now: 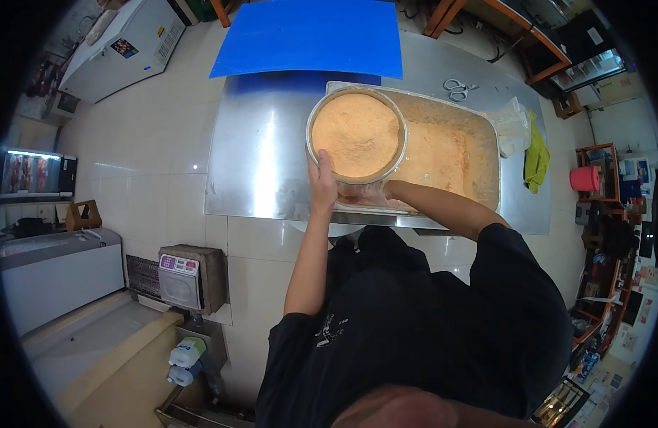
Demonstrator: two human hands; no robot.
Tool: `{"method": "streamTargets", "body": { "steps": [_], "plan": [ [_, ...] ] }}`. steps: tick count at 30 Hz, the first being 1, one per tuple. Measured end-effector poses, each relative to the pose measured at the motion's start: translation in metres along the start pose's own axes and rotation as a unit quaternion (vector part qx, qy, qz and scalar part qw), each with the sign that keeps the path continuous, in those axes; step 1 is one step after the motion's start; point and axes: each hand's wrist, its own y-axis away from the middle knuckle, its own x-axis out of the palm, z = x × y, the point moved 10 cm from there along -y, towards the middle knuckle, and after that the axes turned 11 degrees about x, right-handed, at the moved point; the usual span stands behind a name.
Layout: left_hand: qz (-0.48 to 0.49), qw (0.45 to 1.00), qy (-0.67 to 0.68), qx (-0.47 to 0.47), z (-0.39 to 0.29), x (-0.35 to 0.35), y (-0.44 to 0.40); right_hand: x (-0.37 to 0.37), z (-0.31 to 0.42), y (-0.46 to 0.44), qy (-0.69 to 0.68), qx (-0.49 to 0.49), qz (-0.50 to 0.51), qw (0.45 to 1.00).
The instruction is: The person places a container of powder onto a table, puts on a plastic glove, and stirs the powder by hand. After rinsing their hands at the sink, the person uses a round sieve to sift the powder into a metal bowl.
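Observation:
A round metal pan (pixel 403 140) full of an orange, crumbly mixture (pixel 354 135) is held over the left end of a large rectangular tub (pixel 497 164). My left hand (pixel 323 182) grips the pan's near left side, its thumb up at the rim. Under the pan's near edge is my right hand (pixel 372 193), which seems to be in clear plastic; its fingers are hidden. More of the orange mixture (pixel 436 153) lies inside the tub.
The tub stands on a steel table (pixel 250 150). White-handled scissors (pixel 458 90), a clear plastic bag (pixel 512 128) and a lime-green cloth (pixel 536 153) lie right of it. A blue sheet (pixel 311 36) covers the far edge. A scale (pixel 179 278) stands at the lower left.

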Motion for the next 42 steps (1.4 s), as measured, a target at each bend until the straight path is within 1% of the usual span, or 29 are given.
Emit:
{"method": "streamTargets", "body": {
  "steps": [3, 5, 6, 8, 9, 11, 13, 15, 18, 21, 22, 23, 24, 27, 30, 33, 36, 37, 38, 39, 41, 42],
  "plan": [
    [0.008, 1.0, 0.008, 0.005, 0.006, 0.0, -0.001, 0.001, -0.002, 0.002, -0.133, 0.045, 0.029, 0.99],
    [0.013, 1.0, -0.02, -0.01, 0.008, -0.001, 0.001, 0.001, -0.003, 0.01, -0.183, 0.066, 0.034, 0.98],
    [0.015, 0.999, -0.033, -0.018, 0.008, -0.001, 0.002, -0.002, -0.006, 0.013, -0.195, 0.073, 0.032, 0.978],
    [0.002, 1.0, -0.01, -0.012, 0.005, 0.0, 0.002, -0.016, -0.017, 0.023, -0.2, 0.08, 0.018, 0.976],
    [-0.003, 1.0, 0.003, -0.008, 0.003, 0.001, 0.001, -0.025, -0.026, 0.028, -0.191, 0.077, 0.01, 0.979],
    [-0.002, 1.0, -0.009, -0.009, 0.001, 0.003, 0.002, -0.067, -0.057, 0.035, -0.14, 0.057, 0.014, 0.988],
    [0.005, 0.999, -0.034, 0.006, 0.0, 0.003, -0.001, -0.092, -0.034, 0.094, -0.234, 0.044, -0.035, 0.971],
    [0.024, 0.997, -0.073, 0.031, 0.006, 0.0, -0.002, -0.12, -0.011, 0.139, -0.248, 0.031, -0.076, 0.965],
    [0.04, 0.997, -0.022, -0.069, -0.015, 0.021, 0.0, -0.134, 0.055, 0.188, -0.188, -0.059, -0.093, 0.976],
    [0.062, 0.986, -0.001, -0.158, 0.013, 0.034, 0.009, -0.117, 0.118, 0.215, -0.097, -0.103, -0.198, 0.97],
    [0.067, 0.985, -0.003, -0.162, 0.014, 0.04, 0.011, -0.112, 0.131, 0.216, 0.047, -0.126, -0.238, 0.962],
    [0.073, 0.984, -0.006, -0.165, 0.013, 0.046, 0.015, -0.106, 0.141, 0.216, 0.19, -0.144, -0.274, 0.932],
    [0.078, 0.983, -0.009, -0.169, 0.012, 0.05, 0.018, -0.097, 0.148, 0.215, 0.329, -0.157, -0.303, 0.881],
    [0.07, 0.985, -0.02, -0.159, 0.008, 0.055, 0.025, -0.107, 0.147, 0.211, 0.337, -0.171, -0.383, 0.843],
    [0.063, 0.979, 0.004, -0.196, 0.016, 0.058, 0.034, -0.111, 0.141, 0.212, 0.304, -0.099, -0.417, 0.851],
    [0.07, 0.98, 0.005, -0.187, 0.02, 0.059, 0.035, -0.12, 0.138, 0.22, 0.344, -0.144, -0.481, 0.794],
    [0.066, 0.981, -0.02, -0.183, 0.015, 0.054, 0.036, -0.157, 0.112, 0.244, 0.331, -0.102, -0.588, 0.731],
    [0.061, 0.982, -0.021, -0.175, 0.012, 0.054, 0.033, -0.162, 0.09, 0.232, 0.209, -0.067, -0.506, 0.834],
    [0.059, 0.984, -0.023, -0.169, 0.011, 0.053, 0.031, -0.151, 0.061, 0.222, 0.077, -0.028, -0.407, 0.91],
    [0.06, 0.984, -0.025, -0.165, 0.01, 0.055, 0.031, -0.13, 0.032, 0.213, -0.062, 0.011, -0.295, 0.954],
    [0.081, 0.98, -0.018, -0.18, 0.014, 0.064, 0.033, -0.105, 0.006, 0.184, -0.178, -0.032, -0.194, 0.964],
    [0.09, 0.978, -0.015, -0.186, 0.017, 0.069, 0.033, -0.106, 0.003, 0.185, -0.167, -0.046, -0.22, 0.96]
  ]
}}
